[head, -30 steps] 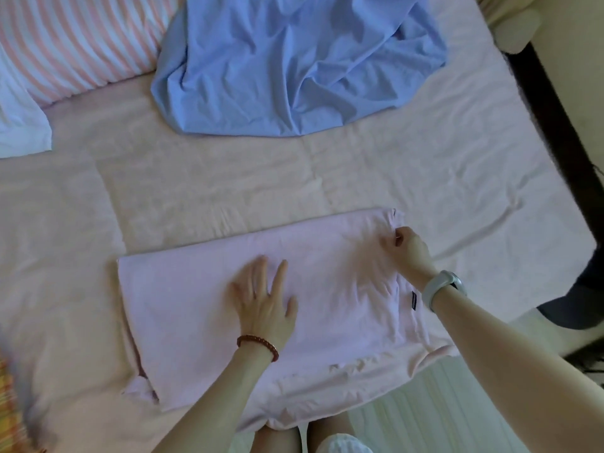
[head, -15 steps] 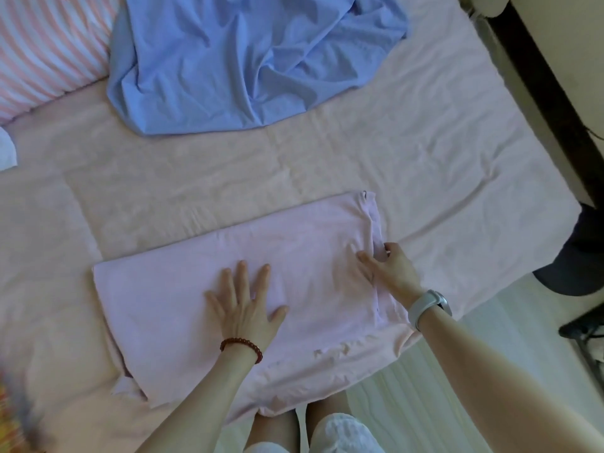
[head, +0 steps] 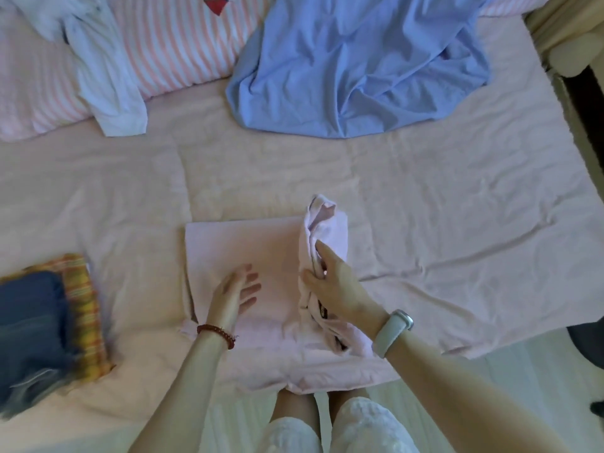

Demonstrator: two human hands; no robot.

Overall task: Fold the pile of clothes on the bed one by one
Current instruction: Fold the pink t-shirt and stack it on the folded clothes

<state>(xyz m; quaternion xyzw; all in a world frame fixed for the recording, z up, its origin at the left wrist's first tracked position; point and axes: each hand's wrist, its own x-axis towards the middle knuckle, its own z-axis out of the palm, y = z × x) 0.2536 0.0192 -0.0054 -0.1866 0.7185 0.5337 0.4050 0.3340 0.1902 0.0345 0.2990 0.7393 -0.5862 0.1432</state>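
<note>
A pale pink garment (head: 248, 246) lies partly folded on the bed near its front edge. My right hand (head: 333, 282) grips the garment's right end and holds it lifted and bunched above the rest. My left hand (head: 233, 294) hovers just over or lightly on the garment's flat middle, fingers straight and spread. A crumpled blue garment (head: 356, 63) lies at the far side of the bed. A white garment (head: 108, 80) drapes over the striped pillow at the far left.
The bed's pink sheet (head: 457, 207) spreads wide to the right. A folded stack with dark denim (head: 32, 325) on an orange plaid piece (head: 83, 289) sits at the left. A pink-striped pillow (head: 176, 44) lies at the back. Dark furniture (head: 585, 103) borders the bed's right side.
My right hand took hold of the pink garment's right end and lifted it up and leftwards. My left hand rose from pressing flat. The view shifted, bringing the folded stack into sight.
</note>
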